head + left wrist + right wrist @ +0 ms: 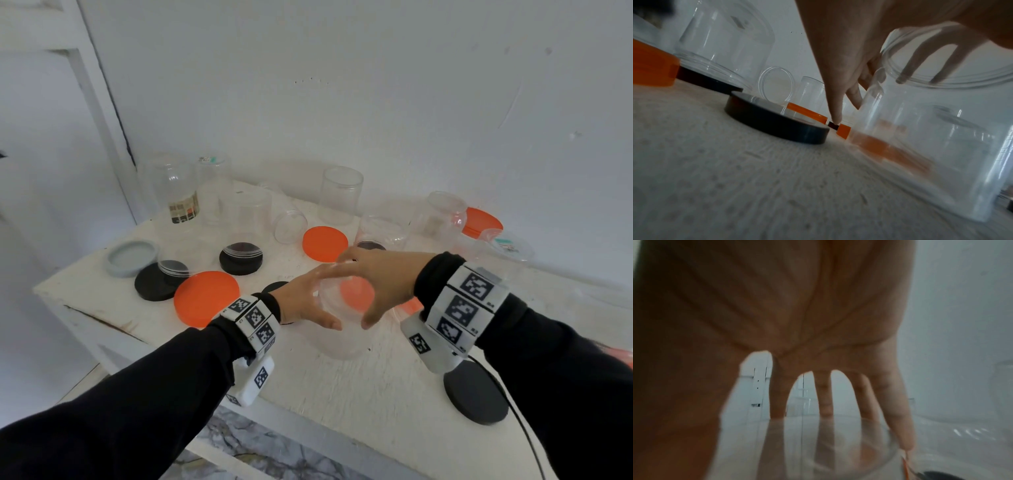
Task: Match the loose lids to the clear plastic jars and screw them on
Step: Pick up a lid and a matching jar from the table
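Observation:
A wide clear plastic jar [342,342] stands upright and lidless mid-table. My right hand [380,281] grips its open rim from above, fingers spread over the mouth, thumb on the near side. My left hand [305,301] lies against the jar's left side with straight fingers. In the left wrist view the left hand's fingers [838,91] point down beside the jar [941,146]. The right wrist view shows my right hand [797,321] over the jar's rim [838,443]. An orange lid [356,293] shows through the jar.
Loose lids lie around: orange [205,298] [325,243], black [476,394] [152,282], grey [132,257]. Several clear jars stand at the back [174,188] [340,195] [445,212]; one lies on its side [289,226]. The table edge [85,308] runs front-left.

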Tool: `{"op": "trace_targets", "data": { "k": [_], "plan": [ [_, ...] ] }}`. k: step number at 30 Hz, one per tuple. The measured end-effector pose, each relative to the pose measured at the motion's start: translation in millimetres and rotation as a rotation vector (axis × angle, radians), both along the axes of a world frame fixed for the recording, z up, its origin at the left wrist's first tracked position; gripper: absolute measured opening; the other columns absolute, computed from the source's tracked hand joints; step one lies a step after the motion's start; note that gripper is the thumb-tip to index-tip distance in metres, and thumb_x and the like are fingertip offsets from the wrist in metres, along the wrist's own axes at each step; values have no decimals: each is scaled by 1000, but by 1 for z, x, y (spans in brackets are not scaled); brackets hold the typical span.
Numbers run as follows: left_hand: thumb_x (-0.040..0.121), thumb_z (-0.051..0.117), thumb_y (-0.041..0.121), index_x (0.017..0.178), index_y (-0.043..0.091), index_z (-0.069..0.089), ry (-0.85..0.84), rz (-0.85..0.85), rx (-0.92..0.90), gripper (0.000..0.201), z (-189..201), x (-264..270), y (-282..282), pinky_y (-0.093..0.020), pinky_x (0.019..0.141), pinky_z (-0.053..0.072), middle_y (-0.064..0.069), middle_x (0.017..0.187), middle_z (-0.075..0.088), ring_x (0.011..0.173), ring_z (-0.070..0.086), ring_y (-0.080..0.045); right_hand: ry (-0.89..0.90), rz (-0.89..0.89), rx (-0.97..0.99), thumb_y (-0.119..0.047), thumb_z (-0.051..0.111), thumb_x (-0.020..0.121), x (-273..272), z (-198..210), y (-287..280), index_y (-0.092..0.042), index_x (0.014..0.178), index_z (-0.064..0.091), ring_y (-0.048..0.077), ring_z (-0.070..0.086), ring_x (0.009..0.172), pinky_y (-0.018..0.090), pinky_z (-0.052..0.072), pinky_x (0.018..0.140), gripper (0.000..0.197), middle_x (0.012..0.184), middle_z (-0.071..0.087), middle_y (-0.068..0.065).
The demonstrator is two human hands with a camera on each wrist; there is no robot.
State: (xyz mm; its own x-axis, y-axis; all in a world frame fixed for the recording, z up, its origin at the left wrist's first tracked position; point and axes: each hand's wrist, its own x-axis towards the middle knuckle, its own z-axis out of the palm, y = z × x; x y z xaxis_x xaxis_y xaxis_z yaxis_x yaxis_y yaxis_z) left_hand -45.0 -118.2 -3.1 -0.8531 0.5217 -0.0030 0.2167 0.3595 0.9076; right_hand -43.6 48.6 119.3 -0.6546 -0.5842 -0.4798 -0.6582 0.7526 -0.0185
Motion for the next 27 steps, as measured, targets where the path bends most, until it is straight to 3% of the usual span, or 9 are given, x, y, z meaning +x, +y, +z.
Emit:
{"op": "trace_targets", "data": {
  "k": [2,6,10,13,15,17,21,25,27],
  "plan": [
    [41,80,62,131,41,28,11,5,15,106,0,2,2,-6,96,32,23,132,37,118,36,14,53,-4,-43,-52,77,63,-2,-4,-3,-52,137,25,20,45,111,39,46,92,91,123,39,-5],
    [45,80,48,133,34,27,-12,38,46,104,-3,3,4,-20,100,34,10,134,42,127,39,-4,210,-140,-129,-77,61,58,1,-18,-3,-32,127,43,18,50,100,37,47,86,84,104,46,-4],
    [46,80,47,138,29,23,-33,38,50,111,-4,3,4,-26,103,35,10,135,41,127,38,-5,309,-174,-14,-84,46,65,10,-20,-6,-22,127,41,25,53,101,35,47,80,89,120,49,6],
    [47,82,48,138,30,23,-25,29,37,110,-7,2,4,-29,106,34,9,137,40,128,37,-5,212,-87,-3,-76,57,67,9,-13,-2,-34,143,18,27,37,128,42,43,95,95,147,27,2],
    [47,81,50,136,28,26,-12,31,29,107,-7,2,5,-31,107,34,9,136,40,128,37,-7,87,-25,-70,-62,69,68,8,-6,0,-44,141,17,23,30,130,47,40,99,92,147,22,-5],
    [47,79,49,132,34,27,-13,36,45,101,-6,3,6,-23,106,31,11,134,38,127,35,-5,76,-6,-91,-56,71,68,6,-8,0,-45,137,25,21,36,122,44,43,95,84,137,32,-6],
    [48,81,46,136,33,24,-42,34,72,106,-7,3,4,-23,103,35,11,136,40,128,37,-5,288,-117,-52,-76,51,71,10,-17,-6,-30,136,35,23,49,109,39,47,87,81,126,44,3],
    [48,82,49,134,39,25,-34,33,66,103,-6,5,5,-26,108,33,13,137,38,129,34,0,95,-127,-149,-67,58,74,7,-12,4,-37,144,21,26,26,135,48,34,105,84,149,20,-1],
    [44,82,59,133,40,27,-12,39,60,106,-5,5,6,-24,108,30,14,138,36,130,32,0,-28,-73,-173,-52,67,76,5,-7,8,-43,142,23,22,26,135,46,32,108,80,149,20,-4]
  ]
}}
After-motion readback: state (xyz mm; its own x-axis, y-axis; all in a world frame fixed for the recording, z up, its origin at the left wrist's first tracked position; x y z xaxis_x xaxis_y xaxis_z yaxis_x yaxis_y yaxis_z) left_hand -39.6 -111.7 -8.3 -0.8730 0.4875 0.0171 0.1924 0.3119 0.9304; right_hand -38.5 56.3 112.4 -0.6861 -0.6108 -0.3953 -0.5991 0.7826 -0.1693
